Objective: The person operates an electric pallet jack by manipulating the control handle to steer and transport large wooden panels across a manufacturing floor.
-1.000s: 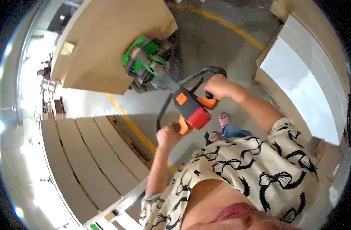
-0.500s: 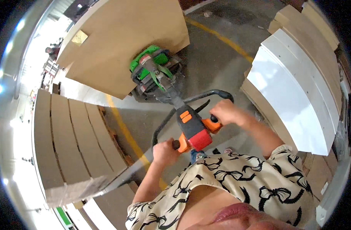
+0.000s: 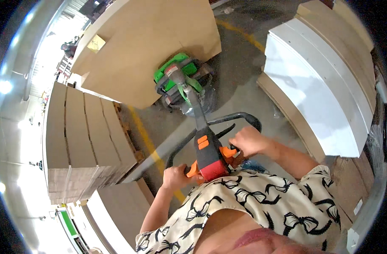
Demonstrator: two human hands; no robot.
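Note:
My left hand (image 3: 175, 178) is wrapped round the left grip of a pallet jack's control handle (image 3: 208, 149), beside an orange lever. Round the right grip my right hand (image 3: 247, 142) is closed in the same way. The handle head is black with orange buttons and a red end, which lies close against my patterned shirt. A black loop bar (image 3: 240, 115) curves about the head. From there the shaft runs away to the green and black pallet jack body (image 3: 181, 76), which stands against a large brown board load (image 3: 147, 42). The jack's forks are hidden.
Stacked pale boards (image 3: 81, 131) on a pallet stand at left. White panels (image 3: 307, 89) on brown boards are piled at right. A yellow floor line (image 3: 138, 127) passes under the shaft's left side. A brown carton (image 3: 350, 182) lies at lower right.
The handle head has come down and closer to my body, both hands moving with it. The jack and load appear slightly farther right; the white panels have shifted left and up in view.

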